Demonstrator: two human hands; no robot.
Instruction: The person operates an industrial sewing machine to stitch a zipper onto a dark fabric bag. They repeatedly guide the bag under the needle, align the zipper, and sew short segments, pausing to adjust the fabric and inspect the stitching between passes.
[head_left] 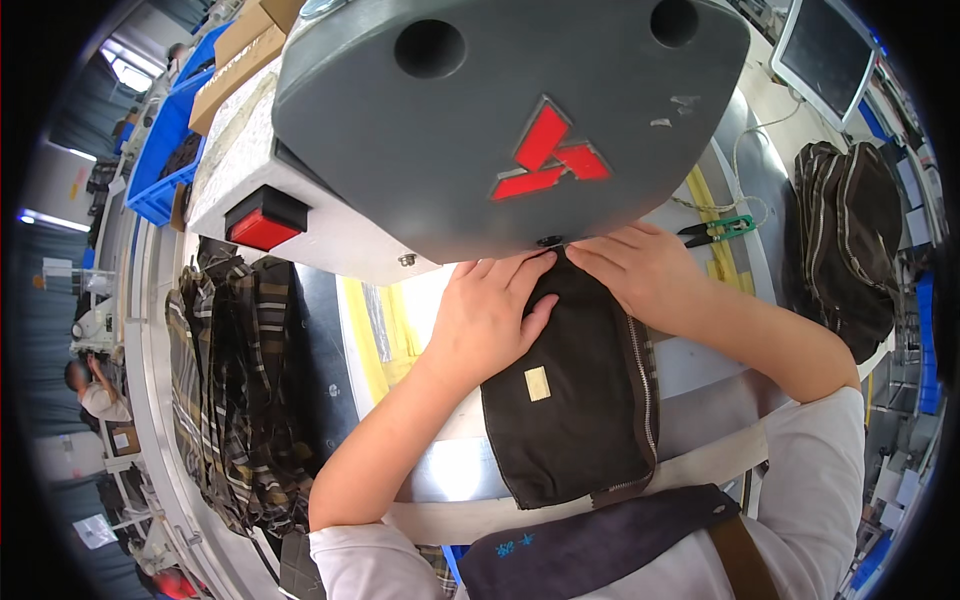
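A dark brown fabric bag piece [560,440] lies under the grey head of a sewing machine [430,150]. It has a zipper [643,385] along its right edge and a small cream label [537,383] on its face. My left hand [490,312] rests on the left of its far end, fingers stretched forward and thumb apart. On the right of that end lies my right hand [645,275], its fingers extended flat toward the machine. The machine head hides the stitching spot and partly covers the fingertips. Green-handled thread snips [722,230] lie beyond my right hand.
Stacked plaid fabric pieces [240,390] sit at the left. At the right is a pile of dark zippered bag pieces [848,240]. Yellow tape strips [375,340] mark the machine bed. A red switch [265,222], blue bins [165,165] and a control screen [825,55] surround the machine.
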